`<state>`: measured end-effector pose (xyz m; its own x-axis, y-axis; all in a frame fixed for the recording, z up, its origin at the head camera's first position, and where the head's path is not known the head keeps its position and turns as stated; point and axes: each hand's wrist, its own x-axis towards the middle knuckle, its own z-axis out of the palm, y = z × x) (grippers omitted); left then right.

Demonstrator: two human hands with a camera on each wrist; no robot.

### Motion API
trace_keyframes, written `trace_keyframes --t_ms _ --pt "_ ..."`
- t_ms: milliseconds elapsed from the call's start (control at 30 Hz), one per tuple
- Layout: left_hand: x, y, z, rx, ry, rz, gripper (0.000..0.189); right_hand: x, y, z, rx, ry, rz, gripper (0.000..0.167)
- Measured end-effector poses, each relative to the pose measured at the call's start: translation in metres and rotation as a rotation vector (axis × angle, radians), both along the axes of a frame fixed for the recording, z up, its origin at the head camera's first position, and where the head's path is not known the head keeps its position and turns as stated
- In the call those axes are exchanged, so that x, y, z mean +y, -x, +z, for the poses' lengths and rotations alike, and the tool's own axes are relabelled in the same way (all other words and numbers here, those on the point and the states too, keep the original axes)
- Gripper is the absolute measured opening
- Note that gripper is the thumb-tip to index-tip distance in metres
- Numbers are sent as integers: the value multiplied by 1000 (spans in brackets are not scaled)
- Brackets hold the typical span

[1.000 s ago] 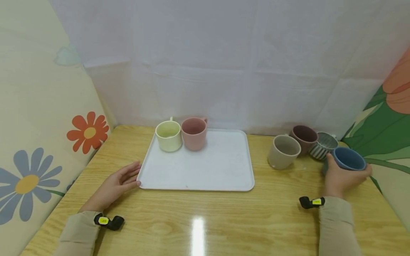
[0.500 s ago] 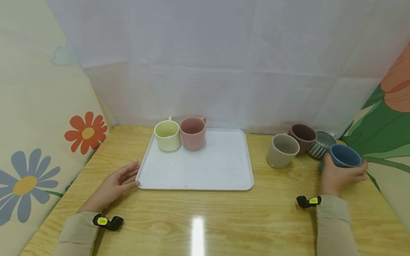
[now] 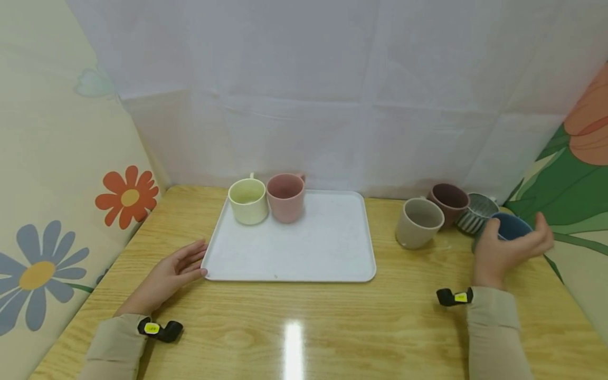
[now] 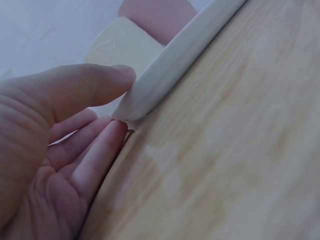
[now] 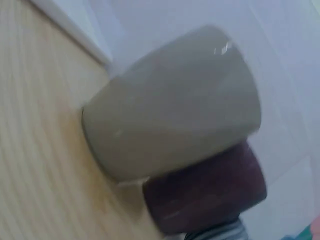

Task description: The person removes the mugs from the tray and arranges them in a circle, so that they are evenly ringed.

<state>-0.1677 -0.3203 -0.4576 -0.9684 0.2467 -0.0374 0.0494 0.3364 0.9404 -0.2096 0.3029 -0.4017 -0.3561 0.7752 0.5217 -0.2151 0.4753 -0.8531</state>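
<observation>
Both left grip (image 3: pixel 163 274) and right grip (image 3: pixel 505 257) have thumb and fingers apart, the former touching the tray (image 3: pixel 304 250) at its left edge, the latter by the blue mug (image 3: pixel 511 227) right of the tray.

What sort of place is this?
Likely a tabletop booth set up for recording: a creased pale backdrop stands behind a wood-grain table, with flower-print side panels flanking it.

The left arm (image 3: pixel 116 343) is angled between 1 and 2 o'clock; the left hand (image 3: pixel 163 279) is kept relaxed, its fingers (image 3: pixel 190 250) loosely extended toward 2 o'clock, its thumb (image 4: pixel 97 85) parted from them. The right arm (image 3: pixel 496 338) is directed at 12 o'clock; the right hand (image 3: pixel 508 253) is spread.
</observation>
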Motion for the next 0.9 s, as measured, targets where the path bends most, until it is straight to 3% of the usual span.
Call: trace_keyframes --t_ms 133,267,533,733,900 --pt "-1 -1 0 0 2 4 79 -21 -6 21 29 35 92 51" --pt "-2 -3 1 -7 6 11 79 -36 -6 28 73 49 194 49" --pt "-2 -2 3 -12 11 19 80 -65 -2 23 208 -48 411 33" --pt "-2 -1 1 -5 0 13 79 -98 -9 16 242 -135 595 30" --pt "-1 0 0 -5 -3 10 79 -121 -15 9 248 -81 756 28"
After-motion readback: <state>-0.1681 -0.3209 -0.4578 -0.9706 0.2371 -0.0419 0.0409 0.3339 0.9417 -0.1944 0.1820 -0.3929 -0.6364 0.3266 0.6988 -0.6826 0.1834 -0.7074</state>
